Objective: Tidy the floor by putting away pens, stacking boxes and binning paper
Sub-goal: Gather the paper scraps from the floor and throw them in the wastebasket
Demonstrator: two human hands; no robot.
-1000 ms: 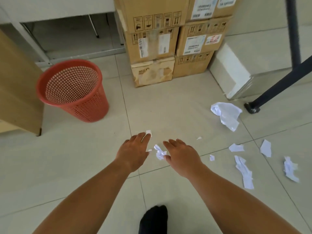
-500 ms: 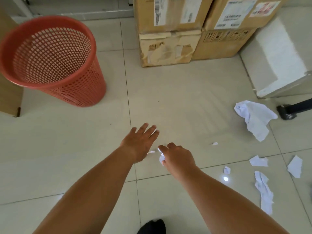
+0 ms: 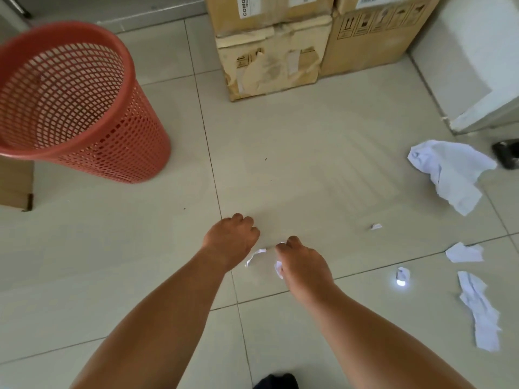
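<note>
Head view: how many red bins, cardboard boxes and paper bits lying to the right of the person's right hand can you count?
Red bin: 1
Cardboard boxes: 4
Paper bits to the right of the right hand: 5
Total: 10

Basket (image 3: 132, 153) beyond left hand (image 3: 231, 241): red, lattice-perforated. Boxes (image 3: 269, 66) ahead: tan. Paper scraps (image 3: 464, 252) right of right hand (image 3: 303, 265): white. Tiles (image 3: 309, 164): pale beige.

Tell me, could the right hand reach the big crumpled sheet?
Probably yes, with a stretch: only bare floor lies between the right hand and the sheet, though it already grips a scrap.
</note>
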